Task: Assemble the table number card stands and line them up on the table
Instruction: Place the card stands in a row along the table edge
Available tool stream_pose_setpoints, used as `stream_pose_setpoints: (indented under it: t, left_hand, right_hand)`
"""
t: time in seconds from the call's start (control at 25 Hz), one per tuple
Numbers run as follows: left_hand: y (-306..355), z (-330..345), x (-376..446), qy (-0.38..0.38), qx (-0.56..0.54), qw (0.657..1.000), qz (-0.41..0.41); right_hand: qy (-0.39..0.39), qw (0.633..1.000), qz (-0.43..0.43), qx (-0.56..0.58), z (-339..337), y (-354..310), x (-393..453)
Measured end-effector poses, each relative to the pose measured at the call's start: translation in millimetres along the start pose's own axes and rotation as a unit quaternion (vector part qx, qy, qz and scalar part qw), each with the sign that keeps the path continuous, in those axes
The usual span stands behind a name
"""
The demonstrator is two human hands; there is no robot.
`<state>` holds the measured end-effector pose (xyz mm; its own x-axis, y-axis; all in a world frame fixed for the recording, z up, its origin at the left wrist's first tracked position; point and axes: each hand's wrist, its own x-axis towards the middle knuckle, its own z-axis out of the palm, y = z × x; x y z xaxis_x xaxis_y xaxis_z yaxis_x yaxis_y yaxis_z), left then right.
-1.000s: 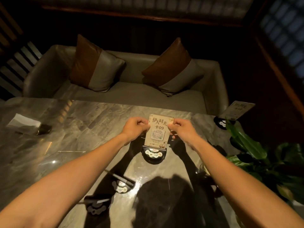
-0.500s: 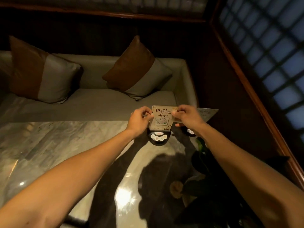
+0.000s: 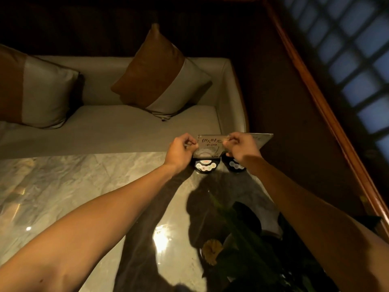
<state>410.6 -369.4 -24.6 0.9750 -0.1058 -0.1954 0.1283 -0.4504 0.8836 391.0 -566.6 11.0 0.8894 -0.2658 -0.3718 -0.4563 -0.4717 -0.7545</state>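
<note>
1. Sofa [image 3: 130, 131] fills the far side, grey seat w/ two brown-and-grey cushions [image 3: 162, 74] propped vs. the backrest; one more cushion sits at the left edge.
2. Marble table [image 3: 73, 186] runs across the near half, glossy, light spots bouncing off it, dark arm shadows down the middle.
3. Window lattice [image 3: 353, 60] w/ wooden frame angles down the right side.
4. Plant [image 3: 248, 239] pokes in at bottom right, dark leaves over the table edge.
5. Both arms stretched fwd to the table's far right corner.
6. Left hand [image 3: 181, 152] pinches the left edge of the number card [image 3: 210, 145], fingers curled tight on it.
7. Right hand [image 3: 242, 147] pinches the card's right edge, same closed grip.
8. Card reads "09", stands upright in the black round base [image 3: 205, 165], which sits on the table right at the far edge.
9. Second stand [image 3: 234, 165] just beside it on the right, partly hidden by the right wrist; its card [image 3: 261, 139] tilts out behind the right hand.
10. Can't tell if the two bases touch.
</note>
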Motion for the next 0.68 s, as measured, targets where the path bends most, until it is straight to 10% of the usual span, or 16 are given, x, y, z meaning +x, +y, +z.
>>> stream_pose_setpoints:
  t: [0.68]
  left_hand:
    - [32.5, -124.4, -79.8, -0.093, 0.029, 0.995, -0.031]
  right_hand:
    - [0.016, 0.999, -0.010, -0.035, 0.9, -49.7, -65.7]
